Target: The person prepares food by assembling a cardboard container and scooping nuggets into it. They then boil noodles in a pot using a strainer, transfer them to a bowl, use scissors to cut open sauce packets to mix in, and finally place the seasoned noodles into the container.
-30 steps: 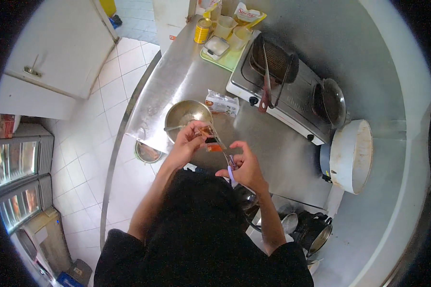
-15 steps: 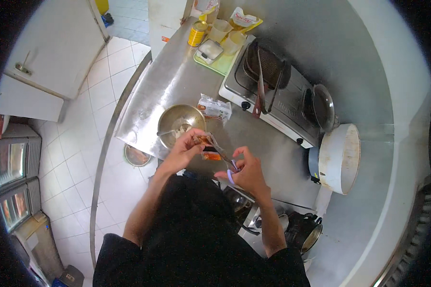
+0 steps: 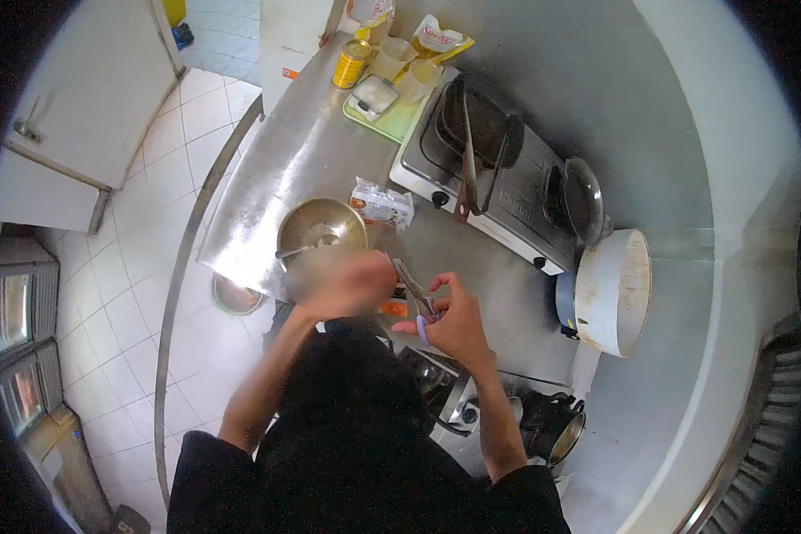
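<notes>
Left hand (image 3: 343,285) has gone to heavy blur vs half a second ago. It sits over the metal bowl's (image 3: 316,214) near rim, whether touching can't tell. Sachet (image 3: 393,307) is off the bowl's lower right; its dark band was visible earlier, now only an orange end shows below the left fingers. Left grip reads as a narrow pinch on the sachet, but fingertips are too smeared to see contact.

Right hand (image 3: 454,329), farther right of the bowl, basically unchanged: holds scissors (image 3: 416,291) by the lilac handles, blades angled up-left toward the left hand.

Meaning for the work: scissors are lined up at the sachet, but the smear hides whether blades touch it or have cut it.

Also: spoon (image 3: 289,254) over the bowl's left rim, white packet (image 3: 381,204) just upper right of it, stove (image 3: 518,191) well right.
</notes>
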`<state>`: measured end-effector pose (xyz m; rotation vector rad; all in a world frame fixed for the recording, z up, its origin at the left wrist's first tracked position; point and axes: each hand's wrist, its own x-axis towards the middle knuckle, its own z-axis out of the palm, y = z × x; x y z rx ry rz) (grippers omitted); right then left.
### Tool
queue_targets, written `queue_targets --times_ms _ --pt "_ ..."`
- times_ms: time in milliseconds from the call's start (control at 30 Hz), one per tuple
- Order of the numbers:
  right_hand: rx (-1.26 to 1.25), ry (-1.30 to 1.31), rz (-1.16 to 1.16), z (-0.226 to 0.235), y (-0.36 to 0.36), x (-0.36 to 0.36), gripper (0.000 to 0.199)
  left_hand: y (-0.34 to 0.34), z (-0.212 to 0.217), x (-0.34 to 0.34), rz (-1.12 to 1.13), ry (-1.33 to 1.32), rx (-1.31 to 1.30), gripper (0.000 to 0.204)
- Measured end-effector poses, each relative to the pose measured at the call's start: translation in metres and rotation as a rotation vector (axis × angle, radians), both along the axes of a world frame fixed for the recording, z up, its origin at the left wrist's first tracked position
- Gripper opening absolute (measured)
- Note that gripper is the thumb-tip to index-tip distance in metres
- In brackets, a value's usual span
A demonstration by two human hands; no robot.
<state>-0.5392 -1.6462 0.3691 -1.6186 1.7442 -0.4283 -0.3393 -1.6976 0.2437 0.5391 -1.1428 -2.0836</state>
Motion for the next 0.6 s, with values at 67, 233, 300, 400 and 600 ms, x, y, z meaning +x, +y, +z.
queue_targets --times_ms 67,233,300,400,600 --pt "0.058 0.009 -0.006 -0.001 0.000 -0.005 0.067 -0.006 -0.005 -0.006 -0.053 0.033 0.065 0.032" --pt "0.158 -0.034 -0.110 -0.010 -0.003 -0.022 0.069 -0.019 -0.008 -0.007 -0.060 -0.025 0.216 0.030" --pt "0.146 0.068 -0.190 -0.040 0.000 -0.040 0.069 -0.021 -0.028 -0.004 -0.064 -0.050 0.282 0.031" --pt "0.025 0.323 -0.257 -0.141 0.022 -0.098 0.064 -0.015 -0.042 -0.002 0.092 0.047 0.408 0.032" --pt "-0.092 0.587 -0.107 -0.262 0.055 -0.145 0.058 0.001 -0.068 0.030 0.294 -0.127 0.360 0.033"
